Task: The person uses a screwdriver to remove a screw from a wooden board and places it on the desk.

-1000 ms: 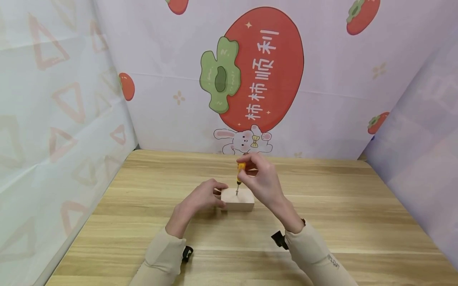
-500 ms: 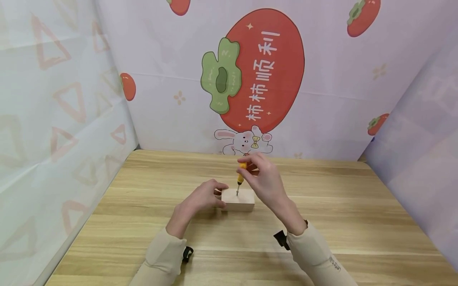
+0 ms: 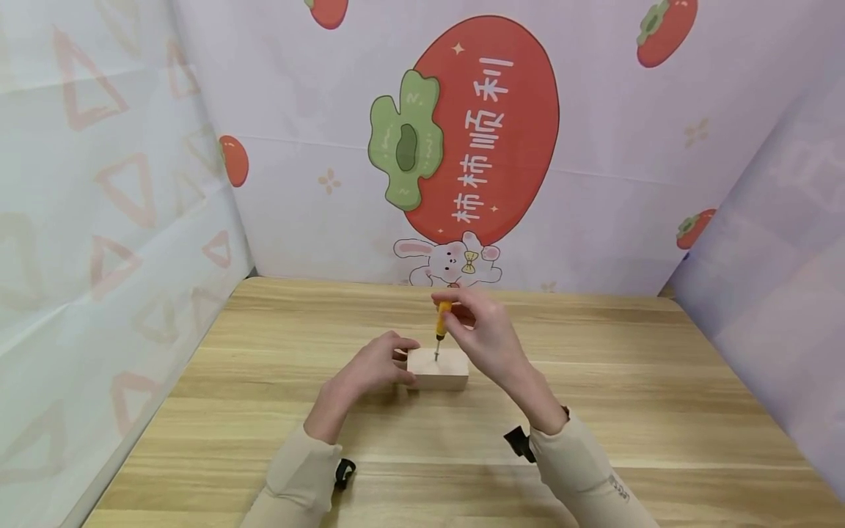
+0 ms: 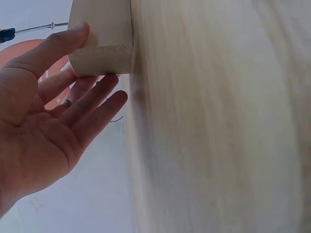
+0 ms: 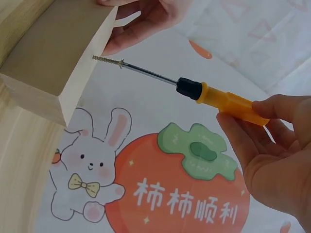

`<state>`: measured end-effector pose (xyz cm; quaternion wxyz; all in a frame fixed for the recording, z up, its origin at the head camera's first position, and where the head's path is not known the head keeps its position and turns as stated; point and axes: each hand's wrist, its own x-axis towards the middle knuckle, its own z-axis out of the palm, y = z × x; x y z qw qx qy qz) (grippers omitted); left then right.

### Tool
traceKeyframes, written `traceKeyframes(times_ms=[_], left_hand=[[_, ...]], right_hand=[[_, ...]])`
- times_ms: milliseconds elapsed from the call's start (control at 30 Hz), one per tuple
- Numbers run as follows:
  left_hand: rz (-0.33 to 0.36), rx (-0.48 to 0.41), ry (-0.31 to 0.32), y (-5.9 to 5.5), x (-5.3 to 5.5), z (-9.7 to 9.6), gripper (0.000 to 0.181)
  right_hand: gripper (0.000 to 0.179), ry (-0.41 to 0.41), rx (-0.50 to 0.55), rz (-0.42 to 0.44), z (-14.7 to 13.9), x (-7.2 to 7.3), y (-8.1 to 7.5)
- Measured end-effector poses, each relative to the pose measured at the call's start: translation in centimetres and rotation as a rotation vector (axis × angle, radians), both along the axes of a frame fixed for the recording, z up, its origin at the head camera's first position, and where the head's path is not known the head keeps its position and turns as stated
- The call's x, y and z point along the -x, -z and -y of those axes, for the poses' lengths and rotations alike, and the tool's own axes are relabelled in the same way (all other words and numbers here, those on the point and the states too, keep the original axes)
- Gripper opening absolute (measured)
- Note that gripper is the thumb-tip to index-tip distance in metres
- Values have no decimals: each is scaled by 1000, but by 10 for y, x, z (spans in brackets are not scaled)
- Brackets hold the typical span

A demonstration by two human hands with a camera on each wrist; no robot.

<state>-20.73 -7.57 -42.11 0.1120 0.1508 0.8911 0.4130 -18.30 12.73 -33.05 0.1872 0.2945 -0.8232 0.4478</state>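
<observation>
Screwdriver (image 5: 194,91) pinched by right fingers (image 5: 238,140), tip (image 5: 126,64) on screw (image 5: 108,60) touching wooden block (image 5: 53,53), left fingers (image 4: 92,104) gripping block

In head view, looks forward and down from well back, across the worktop (image 3: 660,396) to its far edge. In both wrist views, looks toward that edge, close and rolled sideways, sharing the wooden block (image 3: 444,370) from opposite ends.

Prob. a small sheeted-in booth; can't tell what bldg. it's in. Wood-grain table (image 3: 660,411) takes up the near part. Far side: pale backdrop (image 3: 614,213) w/ big red persimmon print (image 3: 455,110), Chinese txt (image 3: 477,170) & cartoon rabbit (image 3: 452,260). Triangle-print sheet (image 3: 165,249) on left, pale patterned sheet (image 3: 779,293) on right.
</observation>
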Motion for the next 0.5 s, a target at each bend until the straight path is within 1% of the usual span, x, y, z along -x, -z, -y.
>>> traceKeyframes(times_ms=[67,133,300,400,500], left_hand=[[4,-9,1,1,1,1,57],[4,-15,6,2,1,1,57],[-5,-16,12,2,2,1,57],[-6,-12,6,2,2,0,57],[-6,-8,5,2,2,0,57]], right_hand=[[25,18,3,11,-1,1,1],[26,50,0,1,-1,1,3],[27,140,-26,-75,-1,0,5],[25,148,-25,-89,0,0,3],[24,131,-2,-79,3,0,1]])
